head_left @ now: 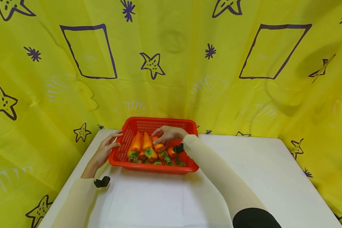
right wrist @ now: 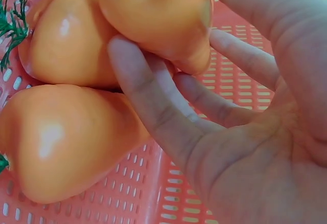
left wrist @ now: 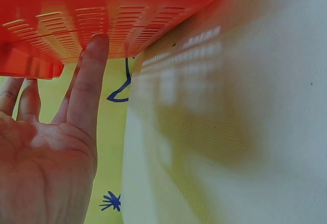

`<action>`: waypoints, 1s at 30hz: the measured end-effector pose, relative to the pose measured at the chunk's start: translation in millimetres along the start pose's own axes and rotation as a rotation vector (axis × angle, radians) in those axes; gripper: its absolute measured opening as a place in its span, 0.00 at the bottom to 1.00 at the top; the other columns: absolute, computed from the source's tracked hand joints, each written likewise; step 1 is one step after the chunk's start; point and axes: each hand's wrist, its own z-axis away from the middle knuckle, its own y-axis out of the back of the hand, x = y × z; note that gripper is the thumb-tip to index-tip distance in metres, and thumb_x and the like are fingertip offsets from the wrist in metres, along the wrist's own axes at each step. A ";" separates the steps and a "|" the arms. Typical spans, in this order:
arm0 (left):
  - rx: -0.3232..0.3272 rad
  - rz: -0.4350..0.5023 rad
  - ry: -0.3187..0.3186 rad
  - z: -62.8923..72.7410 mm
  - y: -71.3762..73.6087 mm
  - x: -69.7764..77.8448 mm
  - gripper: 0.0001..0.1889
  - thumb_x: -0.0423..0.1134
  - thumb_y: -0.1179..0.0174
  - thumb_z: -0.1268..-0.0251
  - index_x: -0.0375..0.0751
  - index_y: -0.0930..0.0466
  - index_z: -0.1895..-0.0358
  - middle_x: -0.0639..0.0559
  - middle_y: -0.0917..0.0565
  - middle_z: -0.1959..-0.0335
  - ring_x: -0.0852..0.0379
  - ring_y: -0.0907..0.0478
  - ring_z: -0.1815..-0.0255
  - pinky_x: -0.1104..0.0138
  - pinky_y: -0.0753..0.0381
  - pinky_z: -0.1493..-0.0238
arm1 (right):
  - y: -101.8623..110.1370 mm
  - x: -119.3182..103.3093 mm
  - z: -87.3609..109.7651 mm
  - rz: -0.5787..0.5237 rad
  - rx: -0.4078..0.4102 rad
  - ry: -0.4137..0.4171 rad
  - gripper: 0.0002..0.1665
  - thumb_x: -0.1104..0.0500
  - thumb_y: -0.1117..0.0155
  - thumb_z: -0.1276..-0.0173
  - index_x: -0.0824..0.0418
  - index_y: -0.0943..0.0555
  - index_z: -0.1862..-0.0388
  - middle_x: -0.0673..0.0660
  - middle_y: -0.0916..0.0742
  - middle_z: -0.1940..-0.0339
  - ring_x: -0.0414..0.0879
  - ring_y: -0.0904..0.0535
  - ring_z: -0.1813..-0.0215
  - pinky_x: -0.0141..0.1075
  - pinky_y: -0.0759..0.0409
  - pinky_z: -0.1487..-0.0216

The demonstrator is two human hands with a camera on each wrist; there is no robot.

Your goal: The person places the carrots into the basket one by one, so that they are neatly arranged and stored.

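Note:
A red perforated plastic basket stands on the table, holding several glossy orange toy carrots with green feathery tops. At its left end is my left hand, its fairly straight fingers against the side; in the left wrist view a finger touches the slotted wall. Inside the basket, my right hand holds one of the upper carrots between its fingers. Below that carrot in the right wrist view lie other carrots, against the basket's slotted floor.
A white cloth covers the table. Close behind the basket hangs a yellow curtain with printed stars, and it also runs along both sides of the table.

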 end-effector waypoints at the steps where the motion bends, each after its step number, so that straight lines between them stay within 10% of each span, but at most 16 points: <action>1: 0.001 -0.005 -0.004 0.1 -0.1 0.1 0.22 0.30 0.49 0.22 0.26 0.34 0.29 0.41 0.46 0.17 0.41 0.59 0.16 0.74 0.24 0.40 | -0.3 -0.1 -0.2 0.002 0.004 -0.002 0.34 0.56 0.27 0.31 0.59 0.26 0.27 0.61 0.17 0.47 0.49 0.18 0.66 0.45 0.12 0.56; 22: -0.059 -0.106 0.031 -2.9 2.4 11.8 0.23 0.30 0.48 0.22 0.29 0.34 0.29 0.43 0.47 0.16 0.38 0.60 0.16 0.66 0.20 0.42 | -0.2 -0.1 8.9 0.036 -0.001 0.008 0.37 0.50 0.30 0.28 0.56 0.30 0.24 0.62 0.17 0.47 0.53 0.18 0.62 0.45 0.13 0.55; 30: -0.110 -0.315 0.078 -5.9 7.9 43.5 0.25 0.36 0.48 0.20 0.32 0.37 0.25 0.34 0.41 0.20 0.29 0.35 0.27 0.45 0.19 0.43 | 2.3 -10.0 28.8 0.237 0.049 0.084 0.47 0.45 0.33 0.27 0.52 0.42 0.17 0.68 0.26 0.30 0.58 0.14 0.52 0.47 0.13 0.53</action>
